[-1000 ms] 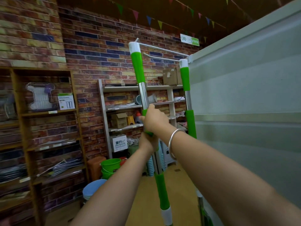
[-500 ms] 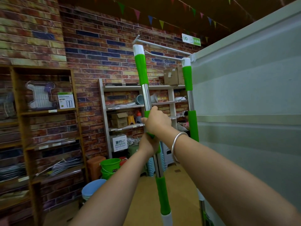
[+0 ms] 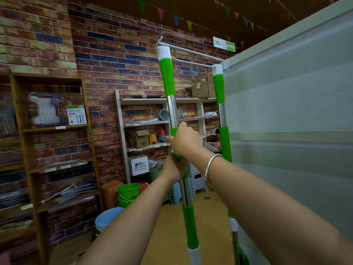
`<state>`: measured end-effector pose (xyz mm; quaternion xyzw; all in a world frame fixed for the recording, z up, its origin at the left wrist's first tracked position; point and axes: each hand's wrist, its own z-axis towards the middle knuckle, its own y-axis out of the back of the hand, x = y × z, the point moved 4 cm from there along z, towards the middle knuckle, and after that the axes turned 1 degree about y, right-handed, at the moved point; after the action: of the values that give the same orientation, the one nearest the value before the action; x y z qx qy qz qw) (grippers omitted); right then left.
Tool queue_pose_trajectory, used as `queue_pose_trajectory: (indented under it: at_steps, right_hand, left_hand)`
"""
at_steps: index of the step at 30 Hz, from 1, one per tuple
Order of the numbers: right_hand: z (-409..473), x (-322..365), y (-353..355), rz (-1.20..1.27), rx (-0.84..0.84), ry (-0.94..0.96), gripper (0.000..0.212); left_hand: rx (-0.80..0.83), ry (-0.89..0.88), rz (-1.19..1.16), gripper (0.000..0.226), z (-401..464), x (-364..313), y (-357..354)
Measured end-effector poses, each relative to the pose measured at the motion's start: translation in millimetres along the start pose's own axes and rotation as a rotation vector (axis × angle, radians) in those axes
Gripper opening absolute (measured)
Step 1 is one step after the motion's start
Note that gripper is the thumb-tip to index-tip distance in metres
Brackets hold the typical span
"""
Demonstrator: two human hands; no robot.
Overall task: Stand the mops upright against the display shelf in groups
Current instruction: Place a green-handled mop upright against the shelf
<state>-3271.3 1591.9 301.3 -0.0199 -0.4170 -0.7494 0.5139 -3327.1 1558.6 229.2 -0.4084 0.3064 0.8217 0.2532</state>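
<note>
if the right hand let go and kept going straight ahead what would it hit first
Probably the held mop its fingers wrap: the right hand points forward-left onto its pole. Past that, likely the white shelf, though depth is unclear.

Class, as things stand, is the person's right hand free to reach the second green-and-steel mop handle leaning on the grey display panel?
Probably not yet: the right hand and left hand both grip the nearer green-and-steel mop handle. The second handle stands unobstructed just right of it.
</note>
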Motion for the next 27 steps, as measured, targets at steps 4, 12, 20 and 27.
queue_pose_trajectory:
  at_steps: [4, 12, 20, 27]
  right_hand:
    - [1.9, -3.8, -4.9, 0.011, 0.036, -0.025, 0.047]
    - [15.2, -22.2, -3.9, 0.050, 0.085, -0.099, 0.056]
    - [25.0, -58.5, -4.5, 0.099, 0.106, -0.167, 0.051]
    - [45.1, -84.1, -8.5, 0.006, 0.115, -0.149, 0.047]
  left_hand:
    - [0.037, 0.012, -0.035, 0.014, 3.1, 1.6, -3.8]
    - [0.053, 0.028, 0.071, 0.023, 19.4, 6.2, -14.2]
    - [0.117, 0.110, 0.147, 0.006, 36.3, 20.2, -45.7]
    - [0.127, -0.022, 0.083, 0.023, 59.0, 27.4, -75.6]
